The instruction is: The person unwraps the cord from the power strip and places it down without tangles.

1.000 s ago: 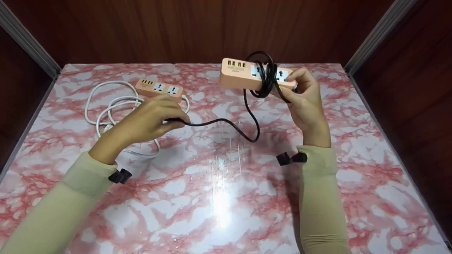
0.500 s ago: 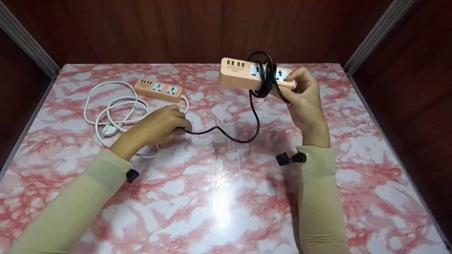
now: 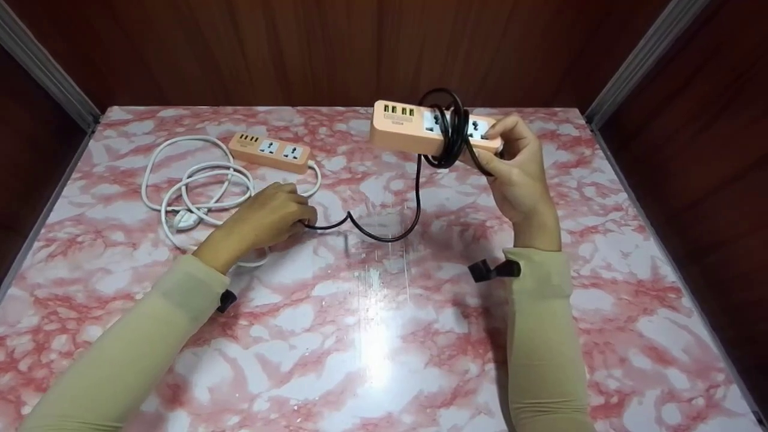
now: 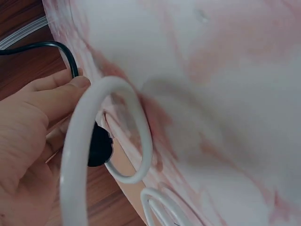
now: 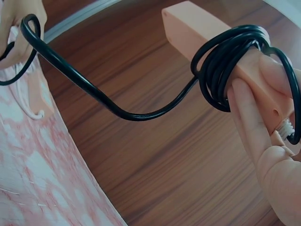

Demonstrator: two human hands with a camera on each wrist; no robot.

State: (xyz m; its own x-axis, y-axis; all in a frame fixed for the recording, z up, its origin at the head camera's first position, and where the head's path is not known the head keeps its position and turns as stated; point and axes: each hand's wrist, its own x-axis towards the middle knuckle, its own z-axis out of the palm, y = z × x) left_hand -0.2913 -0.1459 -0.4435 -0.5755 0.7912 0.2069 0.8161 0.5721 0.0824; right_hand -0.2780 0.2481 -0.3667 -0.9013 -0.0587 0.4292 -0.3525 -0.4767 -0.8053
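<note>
Two peach-coloured oblong plastic power strips (image 3: 270, 153) (image 3: 401, 137); on each, four dark USB slots (image 3: 393, 110), eight in all, and two square white socket panels (image 3: 268, 147), four in all. Two cords: one glossy black cord (image 3: 457, 137), its overlapping turns too bunched to count, and one white cord (image 4: 74, 165). One white plastic plug (image 3: 187, 220). Two bare hands (image 3: 264, 216) (image 3: 519, 165), two khaki sleeves (image 3: 135, 342) (image 3: 543, 336). One red-and-white marbled bench (image 3: 450, 360).

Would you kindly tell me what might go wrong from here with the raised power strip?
The right hand grips the raised power strip near one end, so it might tip. A loop of the black cord stands off it, so the winding could loosen. The left hand holds that cord close to the white cord, so the two might tangle.
</note>
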